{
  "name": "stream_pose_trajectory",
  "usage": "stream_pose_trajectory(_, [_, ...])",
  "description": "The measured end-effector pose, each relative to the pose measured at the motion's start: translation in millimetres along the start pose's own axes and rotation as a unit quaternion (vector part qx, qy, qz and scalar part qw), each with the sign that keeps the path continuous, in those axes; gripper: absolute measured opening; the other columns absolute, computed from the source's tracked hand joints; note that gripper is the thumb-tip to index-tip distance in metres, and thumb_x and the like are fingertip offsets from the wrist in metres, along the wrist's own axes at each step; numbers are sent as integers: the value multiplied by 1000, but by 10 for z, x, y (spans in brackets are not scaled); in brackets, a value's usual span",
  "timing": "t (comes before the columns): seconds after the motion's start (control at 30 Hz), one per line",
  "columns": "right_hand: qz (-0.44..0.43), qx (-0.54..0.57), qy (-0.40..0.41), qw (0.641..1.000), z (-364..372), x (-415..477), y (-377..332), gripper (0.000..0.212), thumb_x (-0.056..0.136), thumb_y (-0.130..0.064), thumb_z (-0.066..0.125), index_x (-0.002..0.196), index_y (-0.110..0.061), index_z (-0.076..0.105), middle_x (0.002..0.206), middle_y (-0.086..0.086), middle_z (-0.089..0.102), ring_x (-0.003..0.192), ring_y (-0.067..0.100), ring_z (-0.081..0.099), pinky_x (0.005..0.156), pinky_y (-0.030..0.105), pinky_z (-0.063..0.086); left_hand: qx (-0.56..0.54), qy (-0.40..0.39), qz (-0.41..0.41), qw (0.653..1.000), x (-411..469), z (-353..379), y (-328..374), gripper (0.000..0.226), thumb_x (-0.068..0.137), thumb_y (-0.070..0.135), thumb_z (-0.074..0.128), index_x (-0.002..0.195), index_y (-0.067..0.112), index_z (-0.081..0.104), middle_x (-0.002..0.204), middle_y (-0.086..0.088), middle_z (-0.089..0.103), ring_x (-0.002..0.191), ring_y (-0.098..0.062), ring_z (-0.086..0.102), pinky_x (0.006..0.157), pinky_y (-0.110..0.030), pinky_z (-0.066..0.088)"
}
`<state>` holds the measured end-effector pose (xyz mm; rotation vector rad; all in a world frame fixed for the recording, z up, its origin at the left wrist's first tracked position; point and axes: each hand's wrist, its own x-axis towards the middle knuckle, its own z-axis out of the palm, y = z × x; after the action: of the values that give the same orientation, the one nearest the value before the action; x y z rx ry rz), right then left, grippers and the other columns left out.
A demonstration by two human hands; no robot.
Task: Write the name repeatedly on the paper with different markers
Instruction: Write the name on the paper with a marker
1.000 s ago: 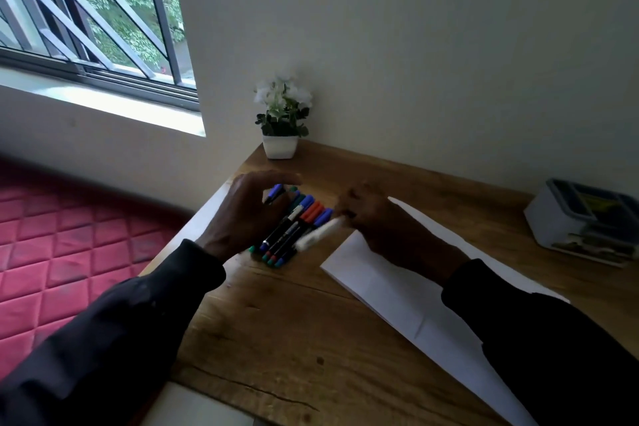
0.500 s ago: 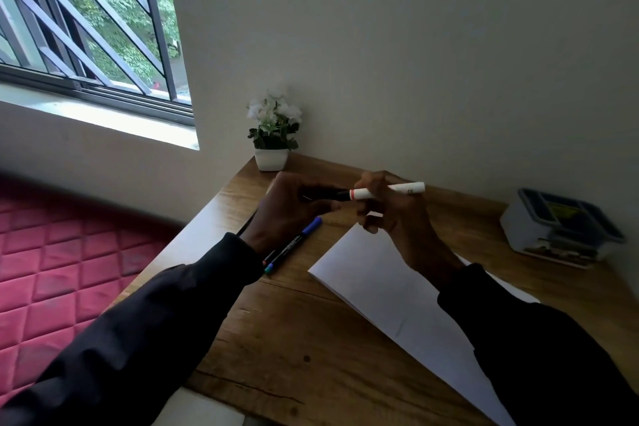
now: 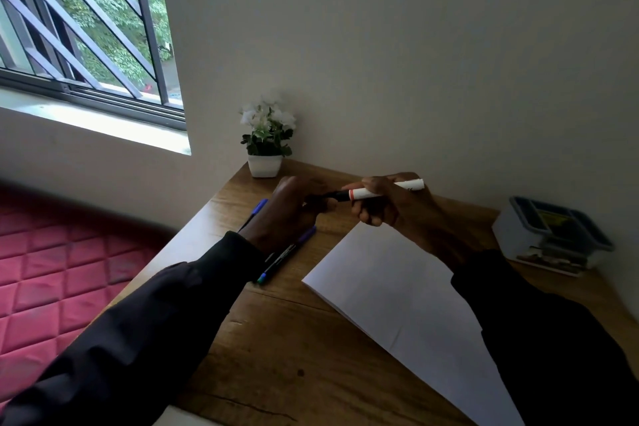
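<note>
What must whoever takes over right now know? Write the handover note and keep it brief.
Right hand: grips the white marker by its barrel, above the table.
Left hand: fingers curled round the marker's dark end; I cannot tell if the cap is off.
Paper: flat on the table, no writing visible.
Spare markers: blue-capped marker and purple-capped marker lie by the left wrist.
Done: one marker picked up.
Left: uncap, write the name, repeat with the other markers.
</note>
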<state>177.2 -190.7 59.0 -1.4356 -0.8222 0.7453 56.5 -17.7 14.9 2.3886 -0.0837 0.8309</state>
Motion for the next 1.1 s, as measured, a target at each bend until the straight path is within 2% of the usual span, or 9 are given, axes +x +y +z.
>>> stream_pose_trajectory(0.13, [-15, -16, -4, 1000, -82, -41, 17, 34, 105, -8, 42, 118, 16, 62, 74, 18, 68, 60, 20, 61, 51, 23, 48, -48, -38, -41, 997, 58, 13, -73, 5, 92, 18, 67, 91, 18, 72, 81, 3, 69, 77, -11, 66, 67, -29, 55])
stream_pose_trajectory(0.23, [-18, -38, -12, 999, -71, -66, 29, 34, 105, -8, 41, 117, 13, 64, 74, 18, 68, 61, 21, 61, 51, 24, 48, -87, -75, -33, 993, 107, 37, 9, 6, 93, 12, 67, 91, 14, 72, 80, -2, 71, 74, -10, 69, 64, -30, 57])
stream_pose_trajectory(0.33, [-49, 11, 60, 997, -232, -179, -118, 34, 101, -11, 44, 107, 7, 72, 74, 18, 69, 58, 18, 60, 48, 20, 44, -83, -70, -87, 990, 112, -133, -163, 16, 93, 10, 65, 90, 25, 69, 80, 5, 69, 74, -3, 67, 64, -22, 54])
stream_pose_trajectory(0.43, [-83, 18, 125, 989, -540, -359, -256, 38, 98, -17, 44, 109, 7, 71, 77, 19, 67, 60, 17, 58, 49, 20, 41, -65, -51, -139, 987, -38, -357, -444, 9, 93, 18, 65, 92, 17, 74, 81, -2, 71, 72, -13, 67, 63, -34, 57])
stream_pose_trajectory(0.57, [-44, 61, 73, 995, -399, -340, 49, 37, 94, -16, 50, 108, 13, 68, 89, 30, 67, 64, 25, 59, 56, 28, 46, -1, -13, -193, 981, 69, -37, -443, 20, 90, 32, 69, 101, 16, 71, 86, 1, 69, 69, -5, 65, 54, -18, 51])
stream_pose_trajectory(0.63, [-34, 52, 52, 997, -306, -296, 204, 39, 91, -19, 55, 112, 13, 66, 84, 28, 66, 64, 26, 60, 54, 28, 48, 24, -27, -227, 973, 179, 180, -413, 22, 88, 32, 72, 102, 16, 65, 94, 0, 64, 70, -7, 62, 49, -14, 44])
stream_pose_trajectory(0.7, [-38, 64, 55, 996, -281, -286, 332, 37, 92, -19, 56, 112, 11, 67, 82, 27, 66, 65, 26, 62, 54, 28, 50, 71, -47, -223, 971, 236, 302, -407, 25, 88, 31, 73, 108, 17, 65, 100, 2, 58, 79, -7, 57, 55, -14, 42])
stream_pose_trajectory(0.83, [-35, 69, 70, 995, -255, -316, 528, 34, 92, -17, 59, 110, 11, 68, 84, 29, 66, 68, 30, 63, 56, 29, 52, 115, -53, -226, 966, 254, 424, -510, 28, 84, 35, 76, 109, 21, 71, 104, 2, 58, 98, -16, 56, 78, -29, 51])
stream_pose_trajectory(1.1, [-13, 49, 55, 997, -200, -324, 751, 30, 90, -23, 60, 102, 0, 75, 85, 28, 69, 68, 31, 65, 57, 32, 54, 109, -97, -241, 960, 287, 526, -590, 25, 79, 40, 79, 101, 28, 76, 105, 6, 71, 104, -14, 61, 90, -40, 55])
